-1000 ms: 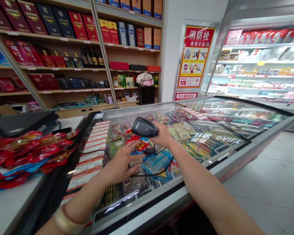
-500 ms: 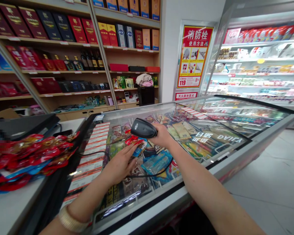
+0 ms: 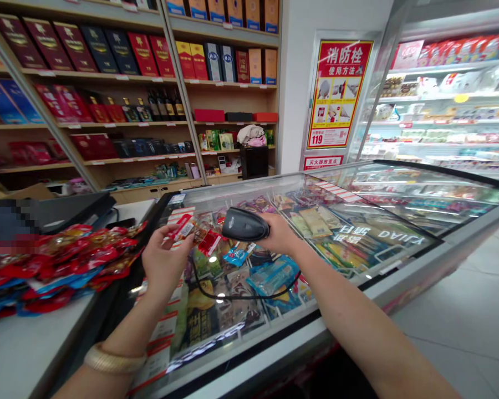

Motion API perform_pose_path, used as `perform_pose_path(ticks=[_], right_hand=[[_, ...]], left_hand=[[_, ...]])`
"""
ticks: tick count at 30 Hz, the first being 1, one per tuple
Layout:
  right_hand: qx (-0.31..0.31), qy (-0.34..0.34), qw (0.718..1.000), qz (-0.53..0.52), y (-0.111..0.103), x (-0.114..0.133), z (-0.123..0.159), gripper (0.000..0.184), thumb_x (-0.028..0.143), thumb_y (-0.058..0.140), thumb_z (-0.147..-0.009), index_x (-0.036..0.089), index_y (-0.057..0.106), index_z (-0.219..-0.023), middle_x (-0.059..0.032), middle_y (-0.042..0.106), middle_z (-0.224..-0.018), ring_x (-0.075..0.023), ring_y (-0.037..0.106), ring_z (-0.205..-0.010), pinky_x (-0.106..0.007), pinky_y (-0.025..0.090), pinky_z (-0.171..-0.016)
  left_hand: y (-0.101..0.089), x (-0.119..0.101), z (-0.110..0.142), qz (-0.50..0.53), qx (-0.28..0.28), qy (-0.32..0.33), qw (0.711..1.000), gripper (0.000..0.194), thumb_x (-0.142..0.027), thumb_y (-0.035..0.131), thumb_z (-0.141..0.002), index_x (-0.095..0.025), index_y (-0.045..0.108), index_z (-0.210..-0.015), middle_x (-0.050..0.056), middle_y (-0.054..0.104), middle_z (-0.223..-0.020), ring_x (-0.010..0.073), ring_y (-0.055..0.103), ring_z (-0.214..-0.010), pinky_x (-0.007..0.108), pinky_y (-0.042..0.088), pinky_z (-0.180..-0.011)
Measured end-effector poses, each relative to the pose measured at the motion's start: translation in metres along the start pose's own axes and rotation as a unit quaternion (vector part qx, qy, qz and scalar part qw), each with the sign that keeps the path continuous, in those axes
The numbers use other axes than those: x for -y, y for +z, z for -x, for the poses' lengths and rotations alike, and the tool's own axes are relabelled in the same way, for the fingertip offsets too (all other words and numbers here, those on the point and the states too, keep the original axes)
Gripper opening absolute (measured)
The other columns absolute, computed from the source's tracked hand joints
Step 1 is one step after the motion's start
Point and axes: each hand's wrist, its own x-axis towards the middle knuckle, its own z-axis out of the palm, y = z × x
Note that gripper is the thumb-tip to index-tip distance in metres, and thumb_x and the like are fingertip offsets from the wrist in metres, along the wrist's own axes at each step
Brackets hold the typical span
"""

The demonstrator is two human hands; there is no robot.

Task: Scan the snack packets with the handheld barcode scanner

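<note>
My left hand (image 3: 166, 256), with a gold bracelet (image 3: 115, 359) on its wrist, pinches a small red snack packet (image 3: 183, 228) whose white label faces up. In my right hand (image 3: 276, 235) is a black barcode scanner (image 3: 245, 223), its head pointing left toward that packet. A red packet (image 3: 209, 242) and a blue packet (image 3: 236, 255) lie on the freezer's glass lid below the scanner. The scanner's black cable (image 3: 241, 298) loops across the glass. A pile of red and blue snack packets (image 3: 62, 266) covers part of the counter at the left.
The glass-topped chest freezer (image 3: 270, 328) holds many bagged goods and stretches off to the right. A white counter (image 3: 29, 346) borders it on the left. Shelves of boxed bottles (image 3: 131, 52) stand behind, and a lit display fridge (image 3: 453, 111) is at the right.
My left hand has lifted from the glass and moved left, and it now holds a red packet. The scanner stays in my right hand. The view has shifted slightly left.
</note>
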Motion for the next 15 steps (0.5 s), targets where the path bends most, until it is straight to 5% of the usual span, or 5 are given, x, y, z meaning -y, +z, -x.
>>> perform_pose_path(ticks=[15], right_hand=[[0.034,-0.004,0.999,0.037,0.003,0.001,0.0,0.019,0.029,0.076,-0.069,0.02,0.071,-0.085,-0.0057,0.075,-0.084,-0.0219,0.068,-0.079,-0.026,0.045,-0.069]], left_hand=[[0.001,0.012,0.003,-0.077,0.033,0.065,0.994,0.038,-0.032,0.073,-0.069,-0.019,0.065,-0.104,0.008,0.073,-0.106,0.0211,0.072,-0.093,0.026,0.06,-0.066]])
